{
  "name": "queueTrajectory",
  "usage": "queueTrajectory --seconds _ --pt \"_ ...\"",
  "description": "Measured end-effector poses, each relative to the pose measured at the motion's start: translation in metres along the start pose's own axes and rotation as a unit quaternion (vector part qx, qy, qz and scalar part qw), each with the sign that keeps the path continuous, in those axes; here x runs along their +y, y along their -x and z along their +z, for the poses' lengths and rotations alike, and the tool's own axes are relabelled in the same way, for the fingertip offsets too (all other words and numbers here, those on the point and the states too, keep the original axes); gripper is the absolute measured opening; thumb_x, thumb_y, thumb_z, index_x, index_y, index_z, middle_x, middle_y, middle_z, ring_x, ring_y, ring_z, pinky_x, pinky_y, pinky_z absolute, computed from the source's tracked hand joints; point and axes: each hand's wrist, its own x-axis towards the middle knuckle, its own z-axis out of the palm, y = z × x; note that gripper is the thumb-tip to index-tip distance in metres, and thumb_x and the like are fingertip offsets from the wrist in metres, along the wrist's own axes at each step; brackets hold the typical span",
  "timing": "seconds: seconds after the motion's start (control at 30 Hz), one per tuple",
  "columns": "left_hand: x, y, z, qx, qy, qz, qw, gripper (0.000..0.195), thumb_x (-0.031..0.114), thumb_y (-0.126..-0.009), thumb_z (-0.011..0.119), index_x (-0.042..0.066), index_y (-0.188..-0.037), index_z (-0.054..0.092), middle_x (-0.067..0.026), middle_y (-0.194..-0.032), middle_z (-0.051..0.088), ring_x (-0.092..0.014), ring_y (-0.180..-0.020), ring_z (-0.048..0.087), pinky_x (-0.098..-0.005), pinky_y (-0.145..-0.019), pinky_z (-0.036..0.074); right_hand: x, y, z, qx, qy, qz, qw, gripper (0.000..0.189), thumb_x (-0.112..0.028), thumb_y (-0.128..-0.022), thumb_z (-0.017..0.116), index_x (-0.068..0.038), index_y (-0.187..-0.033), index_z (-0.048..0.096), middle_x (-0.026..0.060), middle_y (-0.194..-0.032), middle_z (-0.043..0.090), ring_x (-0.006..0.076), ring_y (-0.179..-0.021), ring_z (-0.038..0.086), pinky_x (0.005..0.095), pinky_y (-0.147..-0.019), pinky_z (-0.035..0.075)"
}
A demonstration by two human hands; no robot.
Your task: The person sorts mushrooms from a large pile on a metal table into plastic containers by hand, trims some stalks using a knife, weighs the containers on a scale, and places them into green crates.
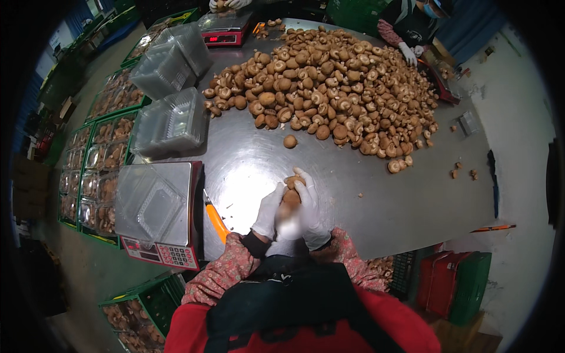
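Observation:
Several brown shiitake mushrooms [291, 197] are gathered between my two white-gloved hands, above the near part of the steel table [353, 220]. My left hand [268, 214] cups them from the left. My right hand [310, 200] closes on them from the right, its fingers around the uppermost cap. A blurred patch hides the lower part of the handful. Left of my hands lies an orange-handled knife [216, 219]. Beyond it, an open clear plastic clamshell box [161, 207] rests on a red digital scale [192, 256]. A single mushroom [290, 141] lies ahead of my hands.
A large shiitake heap [326, 88] covers the table's far side. Stacked clear boxes [170, 121] stand at left, beside green crates [101, 172] of packed mushrooms. Two co-workers' gloved hands [408, 54] show at the far side. Red and green crates [454, 282] stand lower right.

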Motion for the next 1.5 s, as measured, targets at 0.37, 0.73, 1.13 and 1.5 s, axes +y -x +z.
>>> queueTrajectory --seconds 0.37,0.73,1.13,1.5 --pt "-0.013 0.022 -0.054 -0.219 0.183 -0.028 0.958 0.043 0.037 -0.104 0.048 0.005 -0.133 0.05 -0.0087 -0.12 0.059 -0.018 -0.109 0.06 -0.0294 -0.094 0.053 -0.009 0.019 0.03 -0.086 0.01 -0.01 0.996 0.051 -0.012 -0.095 0.054 0.002 -0.143 0.039 0.015 -0.123 0.061 0.0196 -0.111 0.058 0.0303 -0.1 0.044" --pt "0.047 0.075 -0.072 -0.204 0.229 0.046 0.951 0.053 0.027 -0.095 0.046 -0.001 -0.14 0.04 -0.0167 -0.119 0.059 -0.03 -0.1 0.064 -0.0412 -0.086 0.054 -0.02 0.023 0.048 -0.174 0.018 -0.024 0.984 0.057 -0.008 -0.091 0.056 0.001 -0.144 0.038 0.0205 -0.139 0.052 0.0194 -0.117 0.058 0.0213 -0.081 0.051" --pt "-0.012 0.054 -0.107 -0.379 0.285 0.055 0.879 0.052 0.02 -0.1 0.043 0.0 -0.148 0.036 -0.0138 -0.14 0.049 -0.025 -0.111 0.058 -0.0389 -0.092 0.049 -0.003 0.015 0.048 -0.272 0.152 -0.031 0.95 0.066 -0.012 -0.092 0.055 -0.001 -0.152 0.03 0.0198 -0.156 0.032 0.0312 -0.138 0.041 0.0397 -0.112 0.035" --pt "0.159 0.154 -0.129 0.256 -0.227 0.347 0.873 0.05 0.016 -0.09 0.067 0.004 -0.136 0.052 -0.0111 -0.124 0.058 -0.019 -0.106 0.06 -0.0318 -0.093 0.049 0.025 0.015 -0.002 -0.133 0.074 0.104 0.983 0.042 -0.017 -0.097 0.056 -0.001 -0.136 0.051 0.0115 -0.123 0.06 0.0163 -0.107 0.06 0.0299 -0.092 0.049"
